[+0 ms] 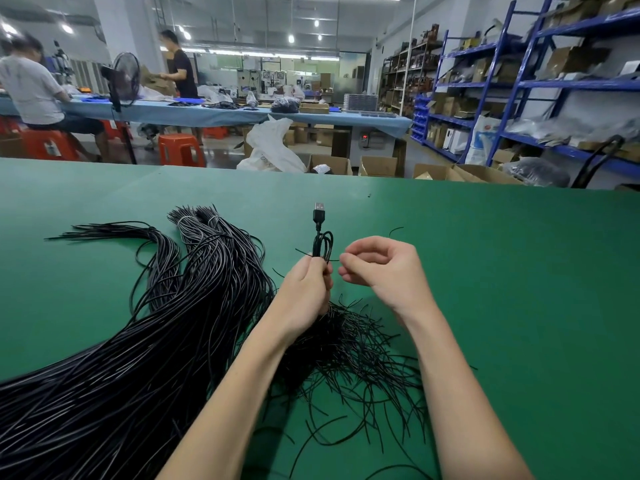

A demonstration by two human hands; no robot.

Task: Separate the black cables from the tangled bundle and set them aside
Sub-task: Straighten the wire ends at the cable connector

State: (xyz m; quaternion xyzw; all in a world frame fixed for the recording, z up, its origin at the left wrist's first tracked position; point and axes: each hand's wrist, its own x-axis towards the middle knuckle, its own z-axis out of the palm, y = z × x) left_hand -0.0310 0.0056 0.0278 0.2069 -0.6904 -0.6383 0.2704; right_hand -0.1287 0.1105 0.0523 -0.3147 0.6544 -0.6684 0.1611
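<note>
One plug-ended cable [322, 237] pinched upright in left hand [306, 289], right hand [381, 268] loosely curled, empty; next, probably freeing it from tangled pile [346, 341] on bench [519, 271].

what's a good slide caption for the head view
Left hand grips a looped USB cable upright above the green table, right hand beside it, black cable bundles alongside.

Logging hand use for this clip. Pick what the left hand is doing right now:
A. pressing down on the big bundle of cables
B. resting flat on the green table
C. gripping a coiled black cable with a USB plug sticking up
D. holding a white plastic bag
C: the left hand grips the coiled black cable, its USB plug pointing up, while the right hand hangs beside it with fingers loosely curled, holding nothing visible.
</note>
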